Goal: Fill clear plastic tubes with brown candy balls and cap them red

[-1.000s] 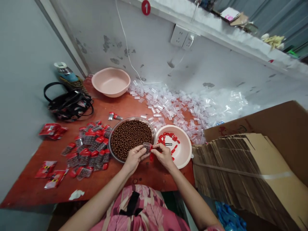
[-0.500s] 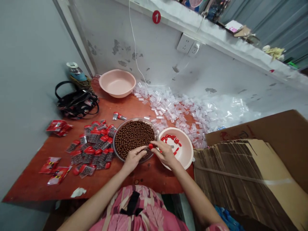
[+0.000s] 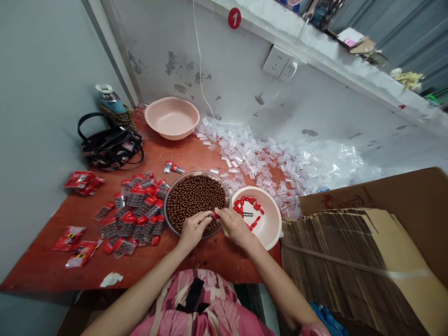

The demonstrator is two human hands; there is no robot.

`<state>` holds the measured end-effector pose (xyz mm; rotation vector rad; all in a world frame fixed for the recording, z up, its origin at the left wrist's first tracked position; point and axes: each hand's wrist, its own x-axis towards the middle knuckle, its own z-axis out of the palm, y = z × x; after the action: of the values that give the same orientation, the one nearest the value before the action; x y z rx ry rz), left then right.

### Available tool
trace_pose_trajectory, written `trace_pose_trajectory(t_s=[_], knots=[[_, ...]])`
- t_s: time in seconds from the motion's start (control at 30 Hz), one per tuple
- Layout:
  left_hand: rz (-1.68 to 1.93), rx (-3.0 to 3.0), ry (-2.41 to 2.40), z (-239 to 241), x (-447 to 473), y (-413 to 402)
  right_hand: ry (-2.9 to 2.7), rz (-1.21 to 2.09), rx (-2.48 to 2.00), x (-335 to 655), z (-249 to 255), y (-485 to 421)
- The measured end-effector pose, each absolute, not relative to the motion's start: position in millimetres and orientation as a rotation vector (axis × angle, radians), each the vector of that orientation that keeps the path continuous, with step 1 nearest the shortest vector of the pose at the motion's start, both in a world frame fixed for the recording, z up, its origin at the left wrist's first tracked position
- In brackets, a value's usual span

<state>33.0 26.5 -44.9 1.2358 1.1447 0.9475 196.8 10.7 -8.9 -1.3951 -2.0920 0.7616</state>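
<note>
Red-brown table [image 3: 210, 261], wall-side. Flattened cardboard stack [image 3: 350, 266] at its right end. Clear tubes [image 3: 259, 158] heaped behind. Glass bowl [image 3: 168, 219] of brown beads [image 3: 192, 196]; beside it, white bowl [image 3: 273, 224] with red caps. Left hand [image 3: 192, 228] and right hand [image 3: 234, 226] meet at the glass bowl's near rim, fingertips pinching one red-capped tube [image 3: 214, 215] between them.

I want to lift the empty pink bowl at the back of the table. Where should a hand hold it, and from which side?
Grip the pink bowl by its rim, on the near edge facing the person. It stands upright with a wide, flared rim, and nothing lies on the table just in front of it. The far side is close to the wall, the left to a black bag, and the right to small clear tubes.
</note>
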Motion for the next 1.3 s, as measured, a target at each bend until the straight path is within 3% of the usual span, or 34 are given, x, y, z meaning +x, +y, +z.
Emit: trace_pose_trajectory(t_s=[0.2, 0.33, 0.53, 0.77, 1.1, 1.3], knots=[[0.992, 0.689, 0.955, -49.7, 36.5, 33.7, -1.227, 1.406, -1.221, 199.5, -8.1, 20.8], [1.056, 0.521, 0.91, -47.7, 36.9, 35.2, -0.87, 1.557, -1.14, 201.7, -22.2, 12.0], [0.965, 1.028, 1.073, -51.9, 34.4, 32.1, -0.78, 1.497, -1.187, 198.8, -32.8, 11.6], [0.951, 1.231, 1.034, -50.6, 37.2, 26.5, -0.604, 2.036, -1.047, 190.9, -12.4, 16.7], [0.954, 1.163, 1.097, -64.9, 34.8, 24.8, -0.283, 1.953, -1.038, 166.2, -43.7, 13.5], [0.882, 1.016, 1.162, -71.3, 18.1, 36.8, -0.645, 2.007, -1.166, 185.4, -38.1, 41.8]])
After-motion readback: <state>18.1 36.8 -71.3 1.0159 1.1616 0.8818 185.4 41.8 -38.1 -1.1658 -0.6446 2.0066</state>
